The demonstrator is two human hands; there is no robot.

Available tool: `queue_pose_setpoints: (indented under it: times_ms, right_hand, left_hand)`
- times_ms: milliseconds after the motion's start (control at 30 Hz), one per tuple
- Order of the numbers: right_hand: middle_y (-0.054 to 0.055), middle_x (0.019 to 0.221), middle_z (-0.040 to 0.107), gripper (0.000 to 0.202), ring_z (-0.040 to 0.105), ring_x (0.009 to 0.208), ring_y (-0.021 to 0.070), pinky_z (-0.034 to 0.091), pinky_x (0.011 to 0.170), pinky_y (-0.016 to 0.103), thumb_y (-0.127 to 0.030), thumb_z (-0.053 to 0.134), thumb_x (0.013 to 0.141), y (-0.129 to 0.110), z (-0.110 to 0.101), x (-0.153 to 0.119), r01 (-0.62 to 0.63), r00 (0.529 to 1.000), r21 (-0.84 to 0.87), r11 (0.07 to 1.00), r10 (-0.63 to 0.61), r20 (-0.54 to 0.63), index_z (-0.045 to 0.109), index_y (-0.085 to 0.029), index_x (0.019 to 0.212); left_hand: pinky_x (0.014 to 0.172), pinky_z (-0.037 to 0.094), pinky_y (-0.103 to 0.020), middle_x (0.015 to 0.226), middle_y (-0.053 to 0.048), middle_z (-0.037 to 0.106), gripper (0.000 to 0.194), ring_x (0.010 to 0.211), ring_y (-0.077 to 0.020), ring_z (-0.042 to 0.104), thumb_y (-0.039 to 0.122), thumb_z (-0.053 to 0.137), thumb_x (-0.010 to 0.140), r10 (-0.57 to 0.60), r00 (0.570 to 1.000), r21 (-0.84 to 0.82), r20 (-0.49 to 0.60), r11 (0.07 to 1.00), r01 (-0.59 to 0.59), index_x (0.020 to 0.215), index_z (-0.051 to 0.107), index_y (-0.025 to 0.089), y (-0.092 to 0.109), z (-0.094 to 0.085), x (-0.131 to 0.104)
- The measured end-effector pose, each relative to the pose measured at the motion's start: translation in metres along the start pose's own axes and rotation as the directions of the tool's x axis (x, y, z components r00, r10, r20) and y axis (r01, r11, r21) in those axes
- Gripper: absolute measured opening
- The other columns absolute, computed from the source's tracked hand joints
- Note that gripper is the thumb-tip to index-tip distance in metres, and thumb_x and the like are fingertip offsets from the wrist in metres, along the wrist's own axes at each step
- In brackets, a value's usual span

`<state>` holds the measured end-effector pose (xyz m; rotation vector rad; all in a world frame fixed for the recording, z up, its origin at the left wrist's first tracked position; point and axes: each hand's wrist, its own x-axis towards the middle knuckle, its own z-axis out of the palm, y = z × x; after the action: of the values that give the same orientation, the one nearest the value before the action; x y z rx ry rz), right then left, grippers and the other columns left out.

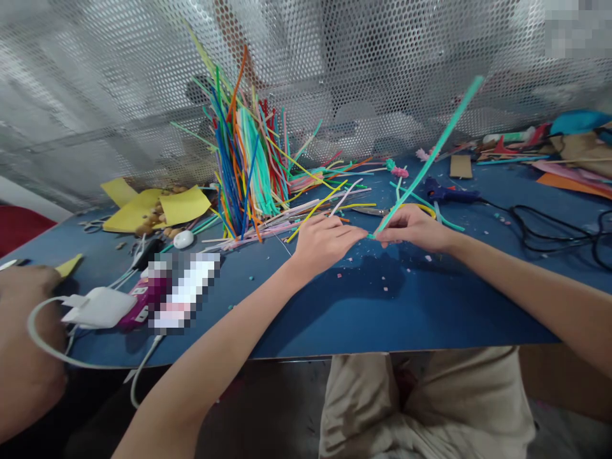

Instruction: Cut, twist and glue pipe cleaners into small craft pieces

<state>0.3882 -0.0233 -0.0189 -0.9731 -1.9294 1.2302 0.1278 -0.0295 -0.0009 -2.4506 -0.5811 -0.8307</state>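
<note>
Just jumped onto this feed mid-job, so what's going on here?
A person has a green pipe cleaner at their fingertips: the left hand and right hand meet at its low end, just above the table, while its long end slants up to the right. A colourful bundle of pipe cleaners stands behind the left hand. The glue gun lies beyond the right hand, unheld. Another person's arm shows at the left edge.
</note>
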Motion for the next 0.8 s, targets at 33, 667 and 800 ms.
queue_pose_setpoints:
  times_ms: [33,667,800]
  right_hand:
    - [0.003,0.070,0.071,0.027,0.057,0.060,0.0127,0.043,0.055,0.027,-0.046,0.079,0.078,0.000,0.001,0.000,-0.014,1.000,0.039,0.999,0.014,0.000,0.078,-0.020,0.077]
    - [0.000,0.066,0.059,0.025,0.047,0.054,0.0060,0.033,0.047,0.021,-0.033,0.084,0.074,-0.008,0.015,0.001,-0.240,0.970,0.525,0.816,0.189,0.150,0.067,-0.014,0.072]
    - [-0.002,0.063,0.057,0.028,0.045,0.051,0.0056,0.031,0.045,0.021,-0.034,0.084,0.073,-0.007,0.016,0.002,-0.245,0.969,0.485,0.839,0.203,0.139,0.064,-0.015,0.069]
  left_hand:
    - [0.071,0.045,-0.031,0.104,0.009,0.079,0.022,0.076,-0.0098,0.067,0.028,0.054,0.102,-0.002,1.000,-0.011,0.005,1.000,0.002,0.103,0.075,0.034,0.000,-0.001,0.000]
    - [0.084,0.046,-0.036,0.109,0.008,0.078,0.025,0.081,-0.0119,0.069,0.023,0.055,0.101,-0.014,0.999,0.022,-0.043,1.000,0.015,0.110,0.074,0.036,-0.002,-0.007,-0.001]
    - [0.084,0.045,-0.037,0.111,0.008,0.077,0.026,0.082,-0.0126,0.068,0.023,0.054,0.101,0.021,0.999,0.047,-0.045,0.999,-0.019,0.113,0.073,0.036,-0.002,-0.006,-0.002]
